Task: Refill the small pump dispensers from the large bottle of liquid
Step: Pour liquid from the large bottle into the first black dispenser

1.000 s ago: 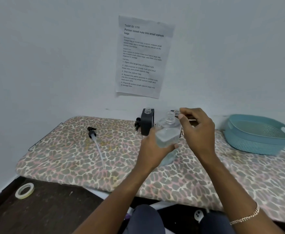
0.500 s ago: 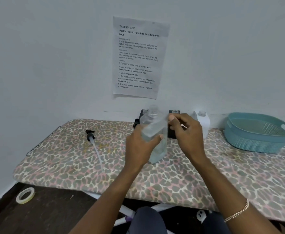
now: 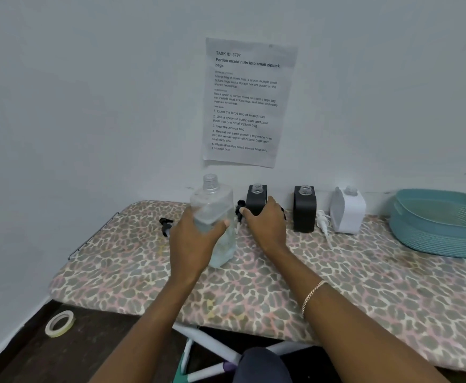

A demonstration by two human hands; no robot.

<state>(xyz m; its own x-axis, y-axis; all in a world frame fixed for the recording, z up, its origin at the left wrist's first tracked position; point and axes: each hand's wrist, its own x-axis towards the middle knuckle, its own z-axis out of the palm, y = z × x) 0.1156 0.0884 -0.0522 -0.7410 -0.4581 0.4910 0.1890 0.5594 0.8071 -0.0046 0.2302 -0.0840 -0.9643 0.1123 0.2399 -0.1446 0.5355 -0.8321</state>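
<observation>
While the left hand [image 3: 195,241] is wrapped around the big clear bottle [image 3: 214,217] mid-frame, the right hand [image 3: 265,225] is closed on the nearest black dispenser [image 3: 256,199].

Bottle's uncapped, partly filled with pale liquid, base down on the leopard-print board [image 3: 336,286]. Behind it along the wall, all with open necks: that black dispenser, a second black one [image 3: 305,208], then a white one [image 3: 347,212]. Loose pumps lie around: black one [image 3: 166,226] left of the bottle, white one [image 3: 323,219] between the last two dispensers. Teal basket [image 3: 442,225] far right, tape roll [image 3: 59,323] lower left.
</observation>
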